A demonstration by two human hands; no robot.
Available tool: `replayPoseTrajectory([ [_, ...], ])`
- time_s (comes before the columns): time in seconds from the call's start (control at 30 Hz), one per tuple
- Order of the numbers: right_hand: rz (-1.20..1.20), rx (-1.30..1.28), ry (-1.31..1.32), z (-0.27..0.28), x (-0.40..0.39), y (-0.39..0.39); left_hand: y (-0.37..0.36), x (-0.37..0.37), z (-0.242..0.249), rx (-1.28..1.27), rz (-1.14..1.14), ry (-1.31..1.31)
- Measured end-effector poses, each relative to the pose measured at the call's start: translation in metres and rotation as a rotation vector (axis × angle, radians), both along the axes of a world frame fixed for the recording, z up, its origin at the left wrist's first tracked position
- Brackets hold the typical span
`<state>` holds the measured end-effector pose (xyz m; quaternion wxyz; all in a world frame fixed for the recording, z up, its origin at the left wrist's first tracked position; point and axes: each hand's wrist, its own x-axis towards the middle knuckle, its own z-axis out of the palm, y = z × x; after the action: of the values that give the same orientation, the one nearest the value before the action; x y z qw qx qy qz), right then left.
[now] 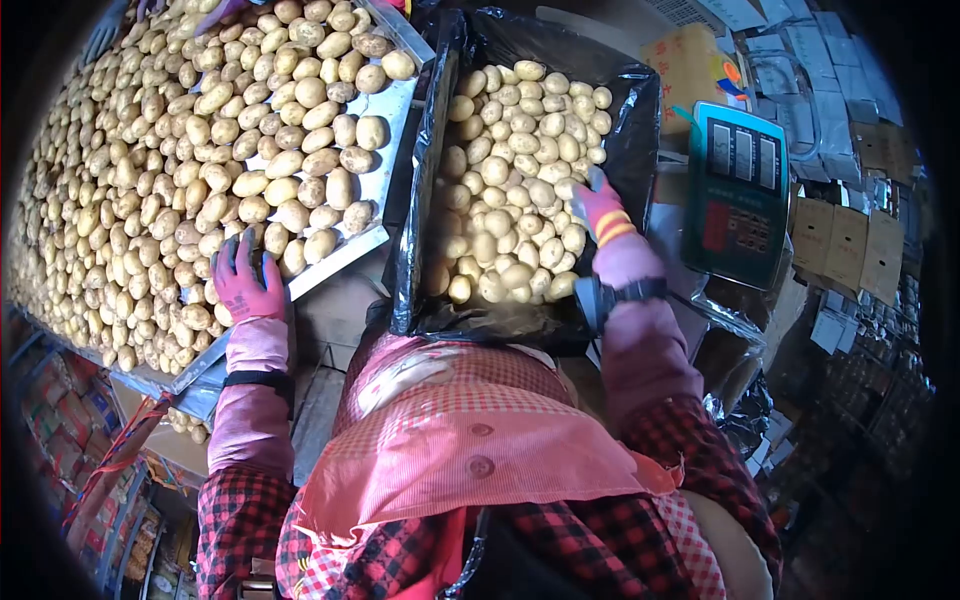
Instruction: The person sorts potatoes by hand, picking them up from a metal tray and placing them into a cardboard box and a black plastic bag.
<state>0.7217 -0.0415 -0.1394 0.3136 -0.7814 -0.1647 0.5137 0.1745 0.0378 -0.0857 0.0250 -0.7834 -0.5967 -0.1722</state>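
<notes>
My left hand (247, 283), in a pink glove with dark fingertips, rests on potatoes (150, 190) at the front edge of a metal sorting table (340, 258). Its fingers are stretched out and slightly apart, gripping nothing. In the box (418, 220) lined with black plastic lies a heap of potatoes (520, 150). My right hand (602, 208), gloved in pink with blue-grey fingertips, touches the right side of that heap. Its fingers look extended, with no potato held in them; part of the hand is turned from view.
A teal digital scale (735, 195) stands right of the box. Behind it are a cardboard box (682, 75) and stacks of flattened cartons (845, 245). Another person's purple-gloved hand (222, 12) and grey-gloved hand (103, 38) reach over the table's far side.
</notes>
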Motion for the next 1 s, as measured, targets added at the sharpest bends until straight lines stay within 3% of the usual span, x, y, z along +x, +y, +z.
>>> replayPoseTrajectory([
  [0.03, -0.143, 0.007, 0.235, 0.0, -0.007, 0.006, -0.002, 0.001, 0.0, 0.005, 0.0, 0.005],
  [0.13, -0.025, 0.368, 0.342, 0.003, 0.035, -0.014, 0.0, 0.0, 0.0, 0.015, 0.01, 0.014],
  [0.17, -0.335, 0.246, 0.192, 0.022, 0.023, -0.001, 0.0, 0.0, 0.002, 0.003, 0.008, 0.009],
  [0.2, -0.55, 0.301, 0.113, 0.035, 0.01, 0.003, 0.0, 0.003, 0.002, -0.01, 0.002, -0.002],
  [0.27, -0.343, 0.102, -0.035, -0.025, 0.039, 0.005, 0.0, 0.004, 0.002, -0.015, 0.002, -0.031],
  [0.33, -0.031, -0.045, -0.36, -0.093, 0.073, 0.012, 0.001, 0.004, 0.005, -0.024, 0.003, -0.007],
  [0.37, 0.093, -0.1, -0.493, -0.091, 0.07, 0.019, 0.0, 0.004, 0.006, -0.019, 0.002, 0.01],
  [0.43, -0.243, -0.232, -0.289, -0.09, 0.067, 0.046, 0.001, 0.001, 0.004, -0.029, 0.01, 0.016],
  [0.53, -0.016, -0.386, -0.372, -0.081, 0.065, 0.067, 0.0, 0.0, 0.002, -0.04, 0.018, 0.016],
  [0.6, 0.32, -0.236, -0.686, -0.077, 0.054, 0.062, 0.0, 0.001, 0.002, -0.045, 0.03, 0.029],
  [0.7, 0.189, -0.384, -0.685, -0.07, 0.044, 0.077, 0.0, 0.001, 0.004, -0.064, 0.012, -0.013],
  [0.73, -0.005, -0.254, -0.462, -0.064, 0.041, 0.078, 0.001, 0.001, 0.004, -0.065, 0.005, -0.027],
  [0.8, 0.738, 0.189, -0.769, -0.137, 0.122, 0.035, 0.002, 0.001, 0.004, -0.044, 0.009, -0.009],
  [0.9, 0.003, -0.265, -0.523, -0.125, 0.068, 0.077, 0.002, 0.001, 0.001, -0.024, -0.008, -0.009],
  [0.93, -0.144, -0.232, -0.789, -0.15, 0.056, 0.074, 0.005, -0.001, 0.001, -0.016, -0.023, -0.006],
  [1.0, -0.158, -0.247, -0.678, -0.154, 0.048, 0.07, 0.006, 0.0, 0.001, 0.02, -0.049, -0.024],
])
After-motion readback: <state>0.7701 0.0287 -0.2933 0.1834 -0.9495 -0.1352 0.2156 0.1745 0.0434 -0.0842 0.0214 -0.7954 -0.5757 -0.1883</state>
